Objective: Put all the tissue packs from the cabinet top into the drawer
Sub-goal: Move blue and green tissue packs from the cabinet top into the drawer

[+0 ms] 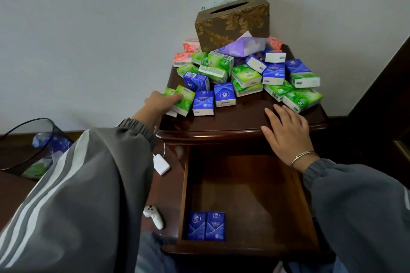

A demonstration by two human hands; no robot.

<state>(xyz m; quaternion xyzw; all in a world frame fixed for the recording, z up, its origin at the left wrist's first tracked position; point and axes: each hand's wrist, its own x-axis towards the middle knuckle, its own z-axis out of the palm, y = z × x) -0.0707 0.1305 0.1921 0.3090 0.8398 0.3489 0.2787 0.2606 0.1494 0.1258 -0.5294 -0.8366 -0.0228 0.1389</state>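
glossy wooden cabinet [233, 117], shiny plastic-wrapped tissue packs [224, 94]

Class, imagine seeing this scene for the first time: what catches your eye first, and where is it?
A jumbled heap of green, blue and pink tissue packs covers the cabinet top, with a gold patterned tissue box perched on the heap at the back. Below, the open drawer holds just two blue packs in its near left corner.

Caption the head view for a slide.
Left hand grips a green tissue pack; right hand rests on cabinet top; open drawer below.

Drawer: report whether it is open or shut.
Open. The drawer is pulled out below the cabinet top, with two blue packs inside.
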